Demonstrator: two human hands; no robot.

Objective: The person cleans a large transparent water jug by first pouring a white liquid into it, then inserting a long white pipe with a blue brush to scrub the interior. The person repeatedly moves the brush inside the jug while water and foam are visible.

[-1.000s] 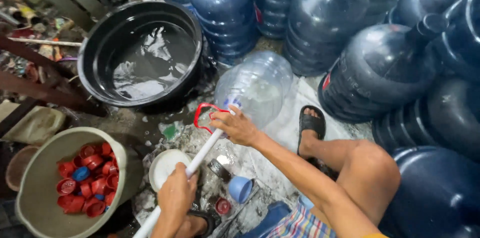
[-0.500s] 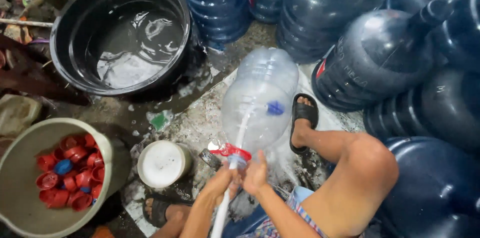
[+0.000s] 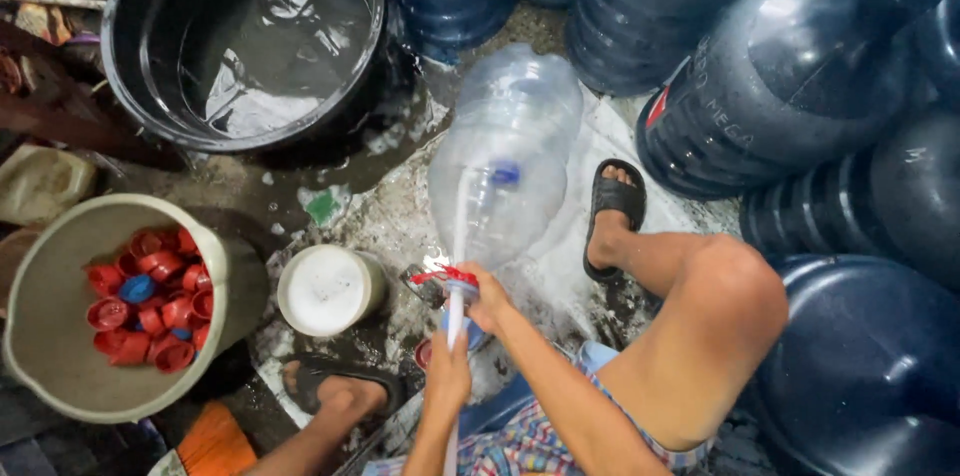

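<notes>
From the head camera, looking straight down, a clear water jug (image 3: pixel 508 161) lies on its side on the wet floor (image 3: pixel 400 226), its mouth toward the person, between a black tub of water (image 3: pixel 240 36) and a stack of dark blue jugs (image 3: pixel 800 86). A white brush rod (image 3: pixel 462 226) runs in through the mouth, its blue tip showing through the jug's wall. The right hand (image 3: pixel 487 298) is clamped around the neck, by a red seal strip (image 3: pixel 445 278), steadying it; the left hand (image 3: pixel 447 376) is closed on the rod lower down. The work in hand looks like scrubbing the jug's inside. A further stroke would call for a firm hold at the neck while the rod slides, so the jug does not roll. Left of the hands stand a white lidded tub (image 3: pixel 328 288) and a grey bucket (image 3: pixel 60 376) of red caps (image 3: pixel 150 301).
</notes>
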